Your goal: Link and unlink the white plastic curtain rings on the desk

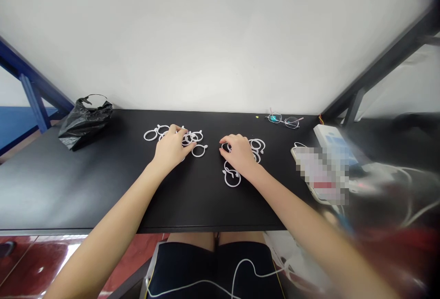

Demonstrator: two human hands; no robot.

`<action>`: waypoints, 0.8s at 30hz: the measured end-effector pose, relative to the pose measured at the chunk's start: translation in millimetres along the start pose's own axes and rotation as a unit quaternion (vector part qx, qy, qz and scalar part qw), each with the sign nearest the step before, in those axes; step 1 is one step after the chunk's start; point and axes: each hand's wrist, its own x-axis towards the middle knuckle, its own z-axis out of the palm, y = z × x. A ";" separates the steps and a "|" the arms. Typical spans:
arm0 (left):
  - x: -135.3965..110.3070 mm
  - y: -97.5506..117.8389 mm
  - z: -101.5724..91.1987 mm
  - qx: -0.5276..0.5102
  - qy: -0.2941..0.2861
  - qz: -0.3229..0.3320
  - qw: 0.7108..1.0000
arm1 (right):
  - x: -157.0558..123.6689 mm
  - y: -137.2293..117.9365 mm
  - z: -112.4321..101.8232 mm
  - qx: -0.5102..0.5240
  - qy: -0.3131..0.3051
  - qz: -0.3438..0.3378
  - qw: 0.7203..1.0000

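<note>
Head view: the left hand (171,149) and right hand (239,152) were well apart, fingers curled down onto two loose groups of white plastic rings (150,135) on a black tabletop (103,198). Whether either hand gripped a ring could not be told. The rings were judged light, stiff and prone to sliding; best taken by the rim. Two linked rings (232,177) lay just below the right hand. A black plastic bag (85,124) sat far left, eyeglasses (283,120) rear right, and a pixelated object (319,175) right; none obstructed the hands.
</note>
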 end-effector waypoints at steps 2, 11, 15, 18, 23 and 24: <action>-0.9 1.5 -1.7 -0.009 0.009 0.004 1.000 | 0.1 0.1 0.0 -0.001 -0.005 0.002 1.000; -2.6 7.9 -2.8 -0.069 0.069 0.037 0.995 | 0.9 0.5 0.5 0.091 0.017 -0.012 0.996; -2.7 10.4 -0.5 -0.110 0.089 0.070 0.987 | 1.2 0.2 1.0 0.118 0.072 -0.034 0.990; -4.2 13.9 1.4 -0.135 0.092 0.106 0.981 | 1.3 -0.9 -0.5 0.121 0.135 -0.048 0.982; -7.9 21.1 4.1 -0.202 0.078 0.152 0.964 | 0.9 -5.9 -8.2 0.140 0.247 -0.085 0.955; -8.7 23.2 3.9 -0.232 0.066 0.155 0.958 | 0.7 -7.3 -9.7 0.149 0.263 -0.097 0.948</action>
